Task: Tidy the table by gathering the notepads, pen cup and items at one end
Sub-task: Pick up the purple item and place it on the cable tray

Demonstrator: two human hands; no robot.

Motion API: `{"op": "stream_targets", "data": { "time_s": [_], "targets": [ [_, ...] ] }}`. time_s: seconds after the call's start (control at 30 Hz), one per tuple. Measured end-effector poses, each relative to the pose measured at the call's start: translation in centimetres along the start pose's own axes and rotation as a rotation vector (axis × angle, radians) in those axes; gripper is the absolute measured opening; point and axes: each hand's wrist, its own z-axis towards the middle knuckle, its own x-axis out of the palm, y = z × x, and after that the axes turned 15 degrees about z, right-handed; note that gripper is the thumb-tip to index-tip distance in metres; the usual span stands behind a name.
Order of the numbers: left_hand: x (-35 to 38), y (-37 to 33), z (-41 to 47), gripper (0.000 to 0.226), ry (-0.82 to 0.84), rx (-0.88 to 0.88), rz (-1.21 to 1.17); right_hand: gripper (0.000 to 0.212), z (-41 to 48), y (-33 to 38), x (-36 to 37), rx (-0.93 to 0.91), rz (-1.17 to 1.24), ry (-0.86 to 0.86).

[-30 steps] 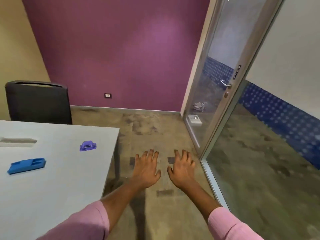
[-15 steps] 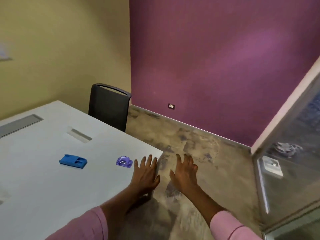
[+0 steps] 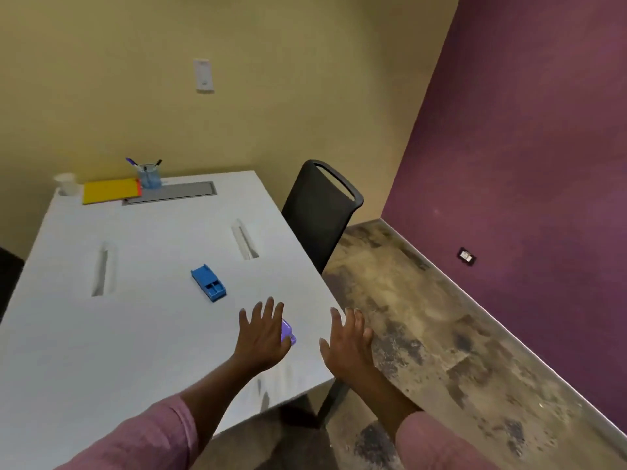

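The white rectangular surface (image 3: pixel 135 334) runs away from the person toward the yellow wall; its far end carries the gathered things. There the flat yellow notepad (image 3: pixel 110 191) lies with its long axis across the surface, and an orange edge shows on its right side; the clear blue pen cup (image 3: pixel 149 177) stands upright just beside it, touching or nearly touching its right corner, with pens leaning out to left and right; a pale translucent plastic cup (image 3: pixel 67 184) stands at the far left corner. A grey metal cable hatch (image 3: pixel 173 192) lies along the far end, and the notepad overlaps its left part.

Nearer, the blue rectangular plastic box (image 3: pixel 208 282) lies alone in the middle right of the surface; its long axis goes diagonally, from far-left to near-right, and the two open compartments are at the near end. The small purple plastic item (image 3: pixel 288 330) lies close to the right edge, mostly hidden behind the left hand (image 3: pixel 263 337); which way it points I cannot tell.

The left hand hovers over the purple item with fingers spread, its grip holding nothing; the right hand (image 3: pixel 346 344) is also spread and empty, above the right edge of the surface. A black chair (image 3: pixel 319 215) stands at the right side; two narrow slots are in the surface farther on.
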Motion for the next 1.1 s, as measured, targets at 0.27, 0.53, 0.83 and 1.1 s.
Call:
{"op": "stream_targets", "data": {
  "time_s": [0.27, 0.53, 0.83, 1.1],
  "targets": [
    [2.1, 3.6, 2.9, 0.075, 0.063, -0.251, 0.035, 0.071, 8.1, 1.7, 3.2, -0.247, 0.048, 0.184],
    [5.5, 8.8, 7.2, 0.072, 0.173, -0.422, 0.048, 0.071, 15.7, 6.4, 7.8, -0.357, 0.045, 0.357],
    [9.9, 8.2, 8.3, 0.059, 0.305, -0.372, -0.050, 0.046, 20.3, 6.5, 11.6, -0.419, 0.042, 0.673],
    [12.6, 3.6, 9.3, 0.079, 0.445, -0.407, -0.107, 0.033, 22.0, 5.7, 13.5, -0.393, 0.042, 0.814]
  ]
}}
